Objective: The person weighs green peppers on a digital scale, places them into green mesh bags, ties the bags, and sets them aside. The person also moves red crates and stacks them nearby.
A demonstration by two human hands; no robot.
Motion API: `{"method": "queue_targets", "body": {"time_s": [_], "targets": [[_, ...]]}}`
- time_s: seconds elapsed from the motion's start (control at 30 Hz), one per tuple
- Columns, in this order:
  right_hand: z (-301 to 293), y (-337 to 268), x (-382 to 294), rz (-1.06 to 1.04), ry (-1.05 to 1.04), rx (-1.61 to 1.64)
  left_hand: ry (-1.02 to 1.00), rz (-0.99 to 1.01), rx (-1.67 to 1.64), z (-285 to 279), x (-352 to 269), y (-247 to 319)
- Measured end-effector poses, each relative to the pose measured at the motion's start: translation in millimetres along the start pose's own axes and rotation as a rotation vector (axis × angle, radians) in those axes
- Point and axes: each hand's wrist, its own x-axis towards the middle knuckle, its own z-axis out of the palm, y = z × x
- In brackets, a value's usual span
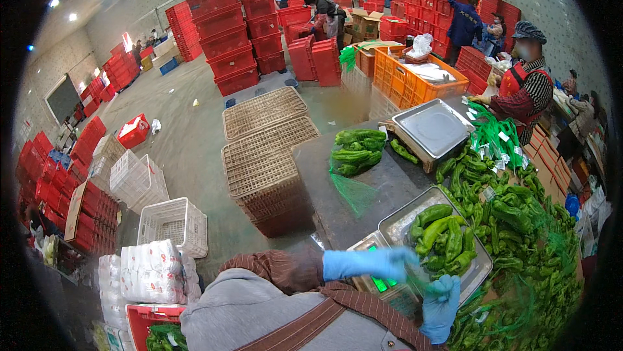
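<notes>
Blue gloves cover both of my hands. My left hand [398,259], blurred, reaches across the scale [364,273] with its lit green display, beside the near edge of the metal weighing tray [392,227]. Its grip is unclear. My right hand [442,305] is closed on the gathered green mesh of a net bag [422,280]. Long green peppers [445,239] rest on the tray, just beyond both hands; how far the mesh wraps around them is hard to see.
A filled net bag of peppers [357,151] lies on the dark table [336,195]. Loose peppers [521,249] heap to the right, near green net bags [491,132] with tags. Another metal-tray scale [433,127] stands ahead. Stacked crates [267,156] border the table; a co-worker [525,78] stands right.
</notes>
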Motion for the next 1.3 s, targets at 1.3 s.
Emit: {"method": "queue_targets", "body": {"time_s": [1.3], "targets": [[76,-17,31,0.073,-0.806,-1.353,-1.310,0.880,-0.590,109,75,174]]}}
